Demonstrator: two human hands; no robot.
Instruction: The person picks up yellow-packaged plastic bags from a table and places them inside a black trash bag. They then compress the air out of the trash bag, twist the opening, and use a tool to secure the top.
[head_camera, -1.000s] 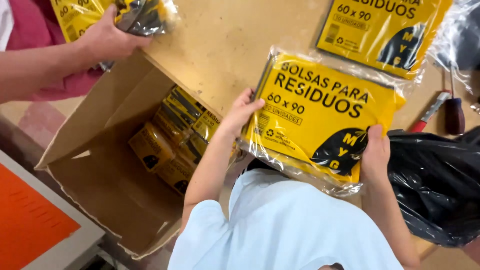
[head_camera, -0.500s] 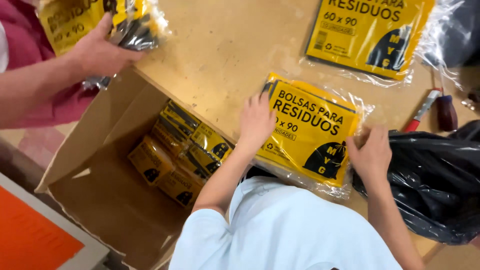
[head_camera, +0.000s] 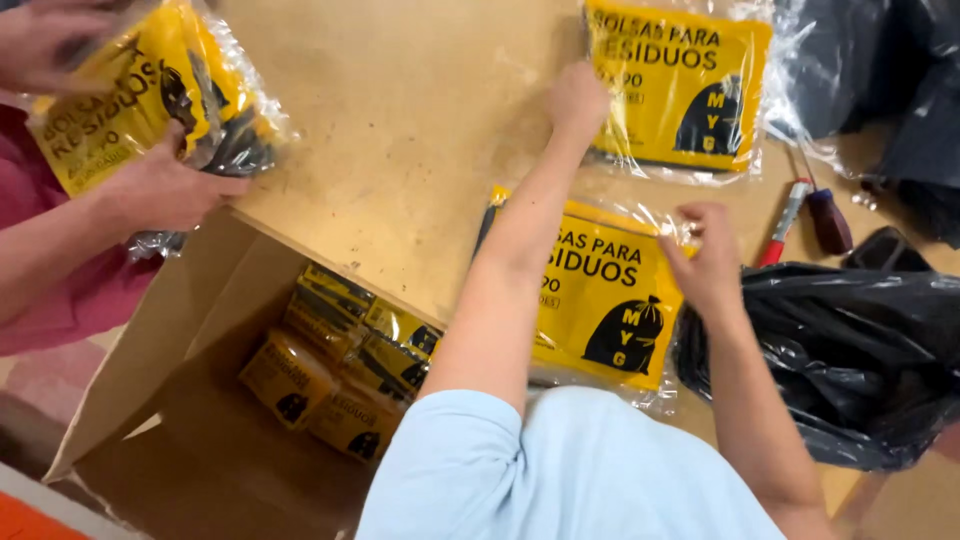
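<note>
Two yellow packs of folded black bags lie on the wooden table (head_camera: 400, 130) in my head view, and my hands are split between them. My left hand (head_camera: 578, 100) is stretched out to the far pack (head_camera: 680, 90), fingers curled at its near left edge; whether it grips or merely touches, I cannot tell. My right hand (head_camera: 712, 262) rests on the top right corner of the near pack (head_camera: 610, 300), fingers bent loosely and not closed round anything, the pack lying flat just in front of my chest. Loose black plastic bags (head_camera: 830, 360) are heaped just to the right, touching that pack, with a red-handled tool (head_camera: 785, 222) beyond. Below the table edge an open cardboard box (head_camera: 180, 400) already holds several packs stacked on edge. At the upper left another person's hand (head_camera: 160, 190) holds a third pack (head_camera: 130, 100) above the box.
</note>
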